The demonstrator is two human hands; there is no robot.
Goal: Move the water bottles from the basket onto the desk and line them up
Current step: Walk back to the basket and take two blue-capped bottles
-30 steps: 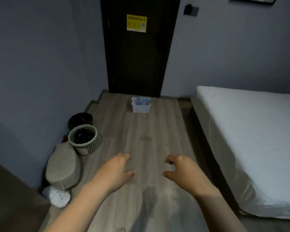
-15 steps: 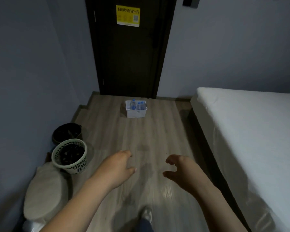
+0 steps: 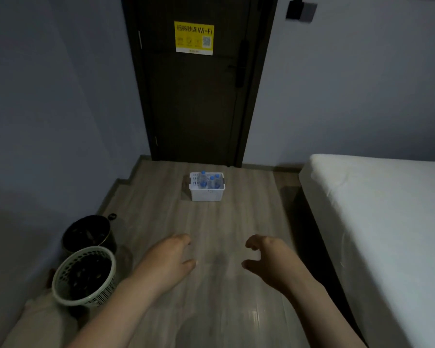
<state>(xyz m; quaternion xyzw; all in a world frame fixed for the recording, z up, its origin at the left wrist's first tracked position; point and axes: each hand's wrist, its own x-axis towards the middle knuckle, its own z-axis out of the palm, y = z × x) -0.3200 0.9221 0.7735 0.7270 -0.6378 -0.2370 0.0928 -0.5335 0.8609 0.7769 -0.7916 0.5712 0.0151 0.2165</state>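
My left hand [image 3: 170,263] and right hand [image 3: 270,262] are held out above the wood floor [image 3: 231,222], fingers loosely curled, neither holding anything. The blue-capped water bottles [image 3: 203,179] stand upright inside the white basket [image 3: 206,194], which sits on the floor well ahead of my hands, near the dark door [image 3: 199,101]. A white bed [image 3: 387,222] lies to my right; a perforated waste bin [image 3: 86,277] and a black bin [image 3: 88,234] stand just beside each other to my left.
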